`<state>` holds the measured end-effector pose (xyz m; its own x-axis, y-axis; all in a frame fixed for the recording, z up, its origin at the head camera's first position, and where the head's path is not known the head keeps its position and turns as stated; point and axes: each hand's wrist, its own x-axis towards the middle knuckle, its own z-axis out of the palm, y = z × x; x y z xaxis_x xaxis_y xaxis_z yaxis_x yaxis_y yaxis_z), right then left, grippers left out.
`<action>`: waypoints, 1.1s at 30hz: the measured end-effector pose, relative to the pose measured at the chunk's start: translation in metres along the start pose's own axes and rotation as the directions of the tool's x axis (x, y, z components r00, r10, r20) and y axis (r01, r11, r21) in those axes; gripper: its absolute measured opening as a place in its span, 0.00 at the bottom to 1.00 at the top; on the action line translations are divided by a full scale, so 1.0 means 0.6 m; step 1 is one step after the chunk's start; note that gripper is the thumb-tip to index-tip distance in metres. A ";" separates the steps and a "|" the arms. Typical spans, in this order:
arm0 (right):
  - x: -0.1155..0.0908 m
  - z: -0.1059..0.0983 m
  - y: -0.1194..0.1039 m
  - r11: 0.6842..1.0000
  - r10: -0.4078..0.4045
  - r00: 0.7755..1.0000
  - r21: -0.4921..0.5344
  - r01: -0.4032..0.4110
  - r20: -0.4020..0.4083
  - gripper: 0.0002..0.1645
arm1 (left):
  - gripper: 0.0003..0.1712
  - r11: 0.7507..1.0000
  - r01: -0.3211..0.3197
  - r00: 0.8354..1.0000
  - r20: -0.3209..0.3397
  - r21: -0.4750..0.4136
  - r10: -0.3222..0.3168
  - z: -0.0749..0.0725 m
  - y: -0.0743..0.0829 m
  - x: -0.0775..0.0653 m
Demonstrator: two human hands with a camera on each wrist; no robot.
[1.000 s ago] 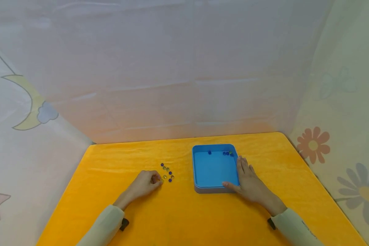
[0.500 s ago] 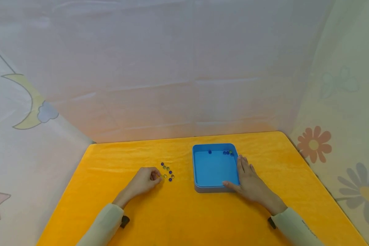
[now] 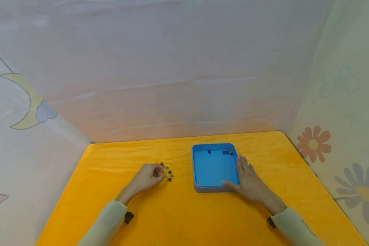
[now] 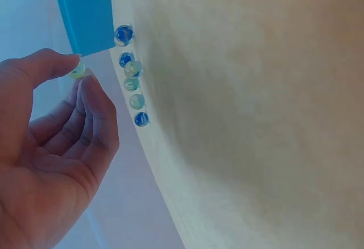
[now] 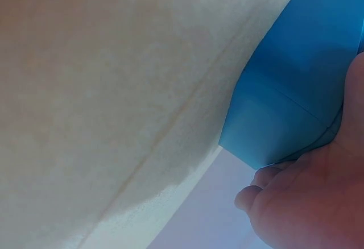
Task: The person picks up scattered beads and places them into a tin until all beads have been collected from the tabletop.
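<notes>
Marble [image 4: 78, 71] held in a narrow pinch between the left hand's [image 3: 146, 178] thumb and finger; apparently the pick-up step.
Lifting would call for a steady grip. Just beyond the fingertips, loose marbles [image 4: 131, 84]; well to their right, the right hand [image 3: 249, 183], fingers extended, against a blue tray [image 3: 213, 172]. Beneath, yellow cloth [image 3: 178, 218]; behind, pale backdrop [image 3: 160, 68].

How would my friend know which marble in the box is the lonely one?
Find the blue box on the yellow cloth, with the right hand at its side. Inside, look near the far wall, left of the four marbles bunched by the far right corner. The lone marble there is dark blue and sits apart from that bunch.
</notes>
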<state>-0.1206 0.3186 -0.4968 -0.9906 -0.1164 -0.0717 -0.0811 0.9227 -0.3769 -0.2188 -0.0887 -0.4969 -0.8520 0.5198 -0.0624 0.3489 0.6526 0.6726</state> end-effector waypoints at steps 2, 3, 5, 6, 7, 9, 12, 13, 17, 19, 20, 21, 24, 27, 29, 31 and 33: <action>0.001 0.000 0.002 1.000 0.006 1.000 0.005 -0.006 0.005 0.77 | 0.03 1.000 -0.007 1.000 0.003 -0.004 0.007 -0.002 0.007 0.003; 0.001 0.001 0.003 1.000 0.011 1.000 0.005 -0.011 0.008 0.77 | 0.03 1.000 -0.012 1.000 0.003 -0.003 0.012 -0.003 0.010 0.004; 0.001 0.002 0.003 1.000 0.013 1.000 0.006 -0.013 0.008 0.77 | 0.03 1.000 -0.018 1.000 0.003 -0.007 0.018 -0.004 0.016 0.007; 0.001 0.003 0.003 1.000 0.012 1.000 0.006 -0.012 0.007 0.77 | 0.03 1.000 -0.021 1.000 0.001 -0.010 0.021 -0.004 0.019 0.009; 0.001 0.003 0.002 1.000 0.012 1.000 0.008 -0.013 0.005 0.77 | 0.03 1.000 -0.024 1.000 -0.002 -0.011 0.024 -0.004 0.022 0.010; 0.001 0.003 0.002 1.000 0.013 1.000 0.007 -0.013 0.001 0.77 | 0.04 0.999 -0.035 0.999 -0.003 -0.017 0.035 -0.004 0.028 0.015; 0.002 0.003 0.002 1.000 0.013 1.000 0.008 -0.013 -0.004 0.77 | 0.04 0.998 -0.049 0.999 -0.004 -0.033 0.048 -0.003 0.036 0.022; 0.002 0.003 0.002 1.000 0.014 1.000 0.007 -0.014 -0.005 0.77 | 0.05 0.998 -0.052 0.999 -0.004 -0.040 0.052 -0.003 0.039 0.024; 0.002 0.004 0.003 1.000 0.015 1.000 -0.002 -0.015 -0.006 0.77 | 0.05 0.997 -0.067 0.998 -0.010 -0.044 0.067 -0.001 0.050 0.034; 0.002 0.005 0.004 1.000 0.017 1.000 -0.003 -0.017 -0.006 0.77 | 0.06 0.997 -0.071 0.997 -0.014 -0.042 0.071 0.001 0.054 0.040; 0.002 0.005 0.003 1.000 0.016 1.000 -0.002 -0.016 -0.007 0.77 | 0.06 0.996 -0.075 0.997 -0.016 -0.043 0.074 0.003 0.056 0.042; 0.002 0.005 0.003 1.000 0.015 1.000 0.000 -0.015 -0.009 0.77 | 0.06 0.996 -0.079 0.997 -0.017 -0.045 0.078 0.004 0.058 0.045; 0.002 0.005 0.002 1.000 0.013 1.000 -0.001 -0.013 -0.014 0.77 | 0.07 0.994 -0.093 0.996 -0.015 -0.061 0.092 0.006 0.064 0.052; 0.002 0.003 0.001 1.000 0.011 1.000 -0.006 -0.011 -0.018 0.77 | 0.08 0.992 -0.102 0.995 -0.006 -0.079 0.102 0.008 0.070 0.059; 0.001 0.002 0.000 1.000 0.012 1.000 -0.006 -0.012 -0.014 0.76 | 0.08 0.990 -0.099 0.995 0.003 -0.099 0.100 0.010 0.072 0.063; 0.001 0.001 -0.003 1.000 0.012 1.000 -0.004 -0.012 -0.012 0.76 | 0.09 0.988 -0.101 0.995 0.011 -0.114 0.103 0.013 0.074 0.067; 0.001 0.000 -0.003 1.000 0.014 1.000 0.000 -0.014 -0.009 0.76 | 0.09 0.985 -0.106 0.994 0.017 -0.133 0.109 0.015 0.076 0.070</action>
<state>-0.1209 0.3166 -0.4963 -0.9926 -0.1001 -0.0690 -0.0671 0.9244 -0.3755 -0.2353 -0.0319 -0.4758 -0.8021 0.5972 -0.0009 0.3820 0.5144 0.7678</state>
